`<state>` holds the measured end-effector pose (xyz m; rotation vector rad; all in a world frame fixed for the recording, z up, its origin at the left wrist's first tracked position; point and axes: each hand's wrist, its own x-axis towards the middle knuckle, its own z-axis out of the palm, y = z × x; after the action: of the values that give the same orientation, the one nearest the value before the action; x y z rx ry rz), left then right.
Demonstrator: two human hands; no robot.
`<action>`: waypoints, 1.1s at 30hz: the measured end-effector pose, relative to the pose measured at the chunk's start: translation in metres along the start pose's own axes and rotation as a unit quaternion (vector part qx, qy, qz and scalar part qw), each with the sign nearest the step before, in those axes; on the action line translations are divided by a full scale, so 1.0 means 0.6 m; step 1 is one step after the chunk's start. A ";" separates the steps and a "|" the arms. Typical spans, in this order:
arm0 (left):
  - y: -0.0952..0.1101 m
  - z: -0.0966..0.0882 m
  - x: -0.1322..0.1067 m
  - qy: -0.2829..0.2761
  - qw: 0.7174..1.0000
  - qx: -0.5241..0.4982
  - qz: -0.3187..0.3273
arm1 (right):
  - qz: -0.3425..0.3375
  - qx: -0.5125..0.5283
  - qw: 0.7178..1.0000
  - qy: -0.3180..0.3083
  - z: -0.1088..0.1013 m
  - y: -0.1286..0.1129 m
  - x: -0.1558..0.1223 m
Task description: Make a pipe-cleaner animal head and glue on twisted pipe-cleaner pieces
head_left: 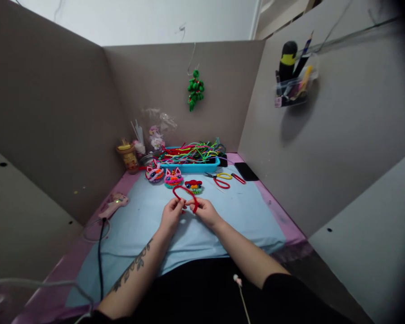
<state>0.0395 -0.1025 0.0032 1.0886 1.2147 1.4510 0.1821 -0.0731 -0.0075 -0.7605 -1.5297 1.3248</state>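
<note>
Both hands meet in the middle of the blue mat [236,216], and between them they hold one red pipe cleaner [183,188] bent into an arch. The left hand [171,215] is closed narrow, thumb and fingertips pinched on the arch's left leg. The right hand [205,211] is closed the same way on the right leg, whose loose end hangs down just beside its fingers. The two sets of fingertips are almost touching.

The arch stands out from the fingertips on the side away from the body, so its curved top lies just beyond both hands and its open side faces back toward the wrists. Its span runs across, from one hand to the other, and neither hand is clearly nearer to it: each has its own end.

Just past the top of the arch, a little toward the right hand's side, lies a small fuzzy face [193,185]. Two more fuzzy faces [173,177] sit farther out, beyond the left hand. Scissors [219,179] lie out beyond the right hand, and behind all of these is a blue tray [202,168] heaped with coloured pipe cleaners. A pink glue gun [114,203] rests well off to the left hand's outer side
</note>
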 end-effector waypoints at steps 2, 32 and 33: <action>0.000 0.000 0.000 0.008 1.000 0.002 -0.001 | -0.005 -0.013 0.999 0.030 0.001 -0.001 -0.001; 0.074 0.005 0.061 0.043 0.987 -0.072 0.136 | 0.158 -0.684 0.710 0.064 -0.179 -0.034 -0.117; 0.063 0.012 0.066 0.039 0.989 -0.087 0.117 | 0.172 -0.685 0.704 0.080 -0.187 -0.042 -0.109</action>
<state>0.0350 -0.0655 0.0440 1.0888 1.0168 1.7593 0.3124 -0.0943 -0.0025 -2.0730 -2.1541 0.0264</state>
